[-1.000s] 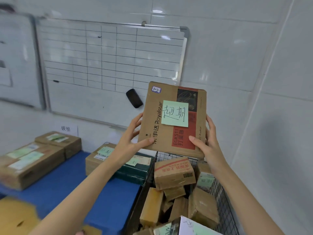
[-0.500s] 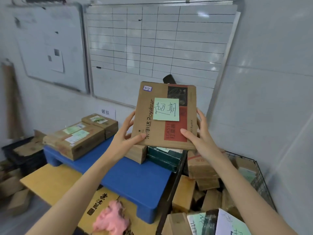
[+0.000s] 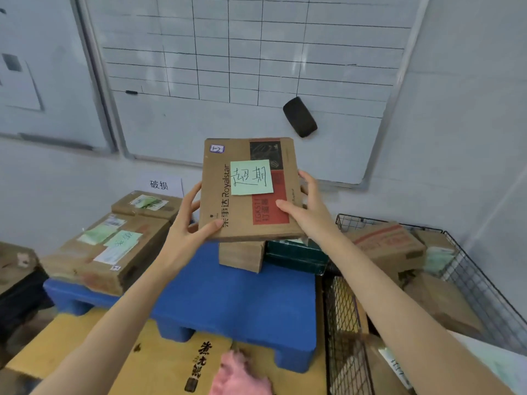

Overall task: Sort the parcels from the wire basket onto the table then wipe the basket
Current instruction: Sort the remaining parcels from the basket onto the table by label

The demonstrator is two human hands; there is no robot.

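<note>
I hold a flat brown Royalstar parcel (image 3: pixel 245 212) with a green sticky note (image 3: pixel 251 177) on its face. My left hand (image 3: pixel 189 220) grips its left edge, thumb on top. My right hand (image 3: pixel 305 212) grips its right edge, thumb lying on the red print. The parcel hangs just above a brown box (image 3: pixel 241 256) and a dark green box (image 3: pixel 296 256) on the blue platform (image 3: pixel 228 303). The wire basket (image 3: pixel 342 323) stands at the right with several cardboard parcels (image 3: pixel 390 246) inside.
Two brown boxes with green notes (image 3: pixel 114 246) sit at the platform's left under a white wall label (image 3: pixel 159 185). A pink cloth (image 3: pixel 239 377) lies on yellow cardboard (image 3: pixel 85 352) in front. A whiteboard with a black eraser (image 3: pixel 299 116) hangs behind.
Both hands have carried the parcel leftward from above the basket and lowered it over the boxes on the blue platform. My view has turned left and down.
</note>
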